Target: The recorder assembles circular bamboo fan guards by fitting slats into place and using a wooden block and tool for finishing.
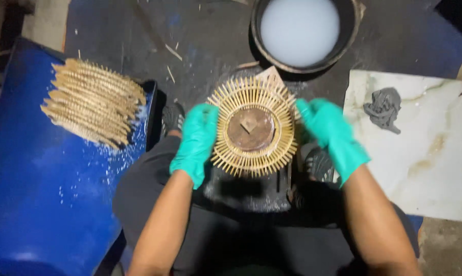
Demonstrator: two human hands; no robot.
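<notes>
- The left hand (196,142), in a green glove, lies flat against the left edge of a round rack of thin bamboo sticks (255,126), fingers wrapped along its rim
- The right hand (331,134), gloved the same, sits at the right edge of the rack; it is blurred, so I cannot tell whether its fingers grip the rim or only press against it
- The rack is held between both hands, in front of the person's knees, and its sticks fan out like spokes all round a ring
- In the middle of the rack is a brown, rusty-looking disc (251,128) with a small raised piece at its centre
- Under the rack stands a dark, dusty block (249,186), which shows below the lower edge of the sticks
- Both forearms are bare, and the person's dark trousers (144,189) fill the lower middle of the view
- To the left, a stack of similar round stick racks (92,100) lies on a blue surface (42,194) speckled with pale chips, well apart from the hands
- Beyond the rack, at the top of the view, is a dark round tub (301,31) holding a milky white liquid
- To the right lies a pale marbled tile (425,153), with a lump of grey paste (384,108) on its upper left part
- Loose splinters lie scattered on the dark floor (154,41) between the stack and the tub
</notes>
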